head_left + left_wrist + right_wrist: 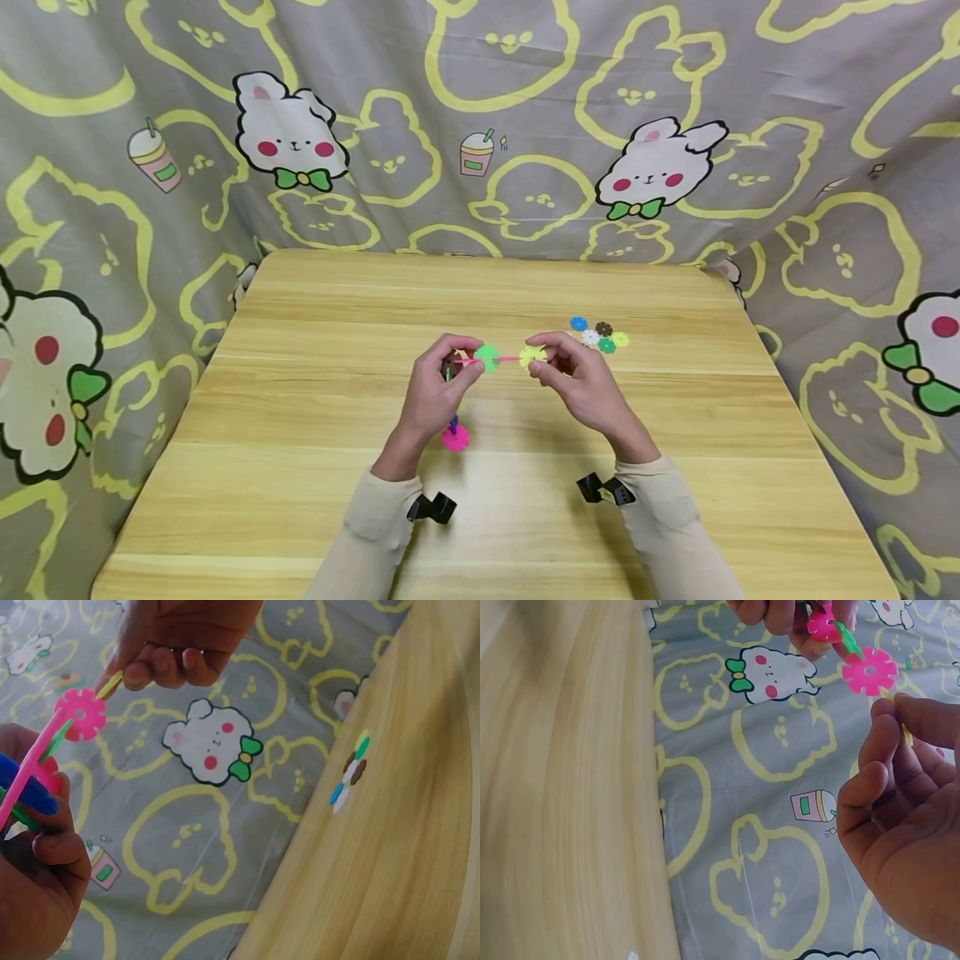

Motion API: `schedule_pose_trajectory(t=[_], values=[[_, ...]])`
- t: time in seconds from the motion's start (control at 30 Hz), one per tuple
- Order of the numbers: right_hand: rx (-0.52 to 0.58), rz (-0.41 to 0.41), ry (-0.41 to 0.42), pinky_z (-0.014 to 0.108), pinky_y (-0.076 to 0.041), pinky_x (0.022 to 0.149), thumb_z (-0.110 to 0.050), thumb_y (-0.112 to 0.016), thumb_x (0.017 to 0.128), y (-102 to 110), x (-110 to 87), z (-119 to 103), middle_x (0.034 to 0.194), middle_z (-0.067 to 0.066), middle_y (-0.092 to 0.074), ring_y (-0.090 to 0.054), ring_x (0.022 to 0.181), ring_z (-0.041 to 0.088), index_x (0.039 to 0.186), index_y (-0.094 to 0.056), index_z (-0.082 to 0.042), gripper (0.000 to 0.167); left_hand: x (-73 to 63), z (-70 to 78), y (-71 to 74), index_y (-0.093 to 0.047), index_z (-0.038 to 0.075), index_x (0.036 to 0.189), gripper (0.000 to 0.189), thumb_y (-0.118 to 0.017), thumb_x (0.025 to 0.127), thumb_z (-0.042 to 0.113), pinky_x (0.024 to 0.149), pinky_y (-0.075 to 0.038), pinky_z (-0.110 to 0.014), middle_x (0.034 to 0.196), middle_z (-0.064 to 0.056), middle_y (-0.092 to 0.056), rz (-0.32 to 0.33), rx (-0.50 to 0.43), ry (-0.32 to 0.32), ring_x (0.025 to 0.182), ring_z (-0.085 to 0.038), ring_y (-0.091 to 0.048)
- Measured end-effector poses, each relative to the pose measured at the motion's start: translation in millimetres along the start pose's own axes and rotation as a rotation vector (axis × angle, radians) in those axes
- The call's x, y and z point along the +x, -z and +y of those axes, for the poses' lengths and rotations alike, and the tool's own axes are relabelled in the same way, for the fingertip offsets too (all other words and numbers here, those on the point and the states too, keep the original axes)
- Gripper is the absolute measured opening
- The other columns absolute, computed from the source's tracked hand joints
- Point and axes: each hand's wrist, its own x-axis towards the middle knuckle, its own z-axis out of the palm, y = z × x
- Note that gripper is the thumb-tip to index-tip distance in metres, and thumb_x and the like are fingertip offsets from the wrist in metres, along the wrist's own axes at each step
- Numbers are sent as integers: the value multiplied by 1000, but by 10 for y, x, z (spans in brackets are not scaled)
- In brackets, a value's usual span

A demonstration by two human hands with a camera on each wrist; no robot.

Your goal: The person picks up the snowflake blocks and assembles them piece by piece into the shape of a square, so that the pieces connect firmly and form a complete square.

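Note:
Over the middle of the table both hands hold a chain of interlocking snowflake discs. My left hand [433, 392] pinches the green snowflake disc [487, 358]. Between the hands a pink disc [861, 673] stands edge-on in the head view, slotted to the green one. My right hand [588, 390] pinches a yellow snowflake disc [533, 357] by its edge, and it meets the pink disc's far rim. More linked discs hang below the left hand, down to a bright pink disc [456, 438]. A blue disc [28, 791] shows by the left fingers; parts of the chain are hidden behind that hand.
Several loose discs lie in a cluster beyond the right hand, among them a blue one [579, 323], a brown one [604, 329] and a green one [607, 345]. A patterned curtain [517, 200] hangs around the wooden table's [315, 333] back and sides.

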Motion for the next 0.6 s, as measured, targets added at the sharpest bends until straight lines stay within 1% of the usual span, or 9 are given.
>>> schedule_pose_trajectory(t=[0.1,0.17,0.23,0.3,0.37,0.47,0.6], values=[[16,-10,21,23,-41,53,-9,-63,93,-4,-4,22,78,7,-57,-52,61,20,119,-62,-10,26,2,-3,-8,-66,8,107,19,-66,88,6,56,-40,-19,96,-9,-63,-8,0,6,66,-10,-49],[17,-12,20,24,-41,53,-10,-63,93,-10,-3,26,78,7,-57,-52,61,24,119,-63,-10,25,3,-6,-12,-66,9,107,19,-66,88,6,56,-39,-19,97,-9,-63,-12,-1,8,66,-10,-48],[9,-4,11,24,-44,53,-12,-63,93,-19,-2,32,78,7,-58,-55,62,19,118,-63,-10,25,5,-3,-16,-66,9,107,19,-66,88,7,55,-38,-20,97,-9,-63,-17,-5,9,65,-10,-47],[18,5,-6,25,-49,57,-12,-64,93,-29,0,31,79,8,-59,-59,66,20,118,-64,-9,25,5,2,-17,-66,9,107,19,-67,88,7,54,-38,-20,96,-9,-63,-18,-2,10,64,-10,-47],[29,17,-23,27,-54,62,-13,-64,93,-43,0,31,79,9,-59,-63,69,18,118,-64,-8,26,6,2,-21,-66,10,107,19,-67,88,8,54,-38,-19,95,-9,-63,-15,0,16,64,-10,-47],[47,37,-32,32,-57,68,-11,-64,92,-64,0,27,79,11,-59,-65,71,16,118,-64,-6,26,8,-7,-34,-67,10,107,18,-68,88,8,53,-37,-19,92,-9,-63,-1,1,27,62,-9,-45],[28,77,-10,29,-56,64,-8,-65,91,-86,-7,29,77,11,-60,-64,69,11,116,-65,-6,25,18,-3,-67,-66,7,106,17,-68,88,8,54,-39,-19,89,-12,-63,6,-20,44,62,-9,-47]])
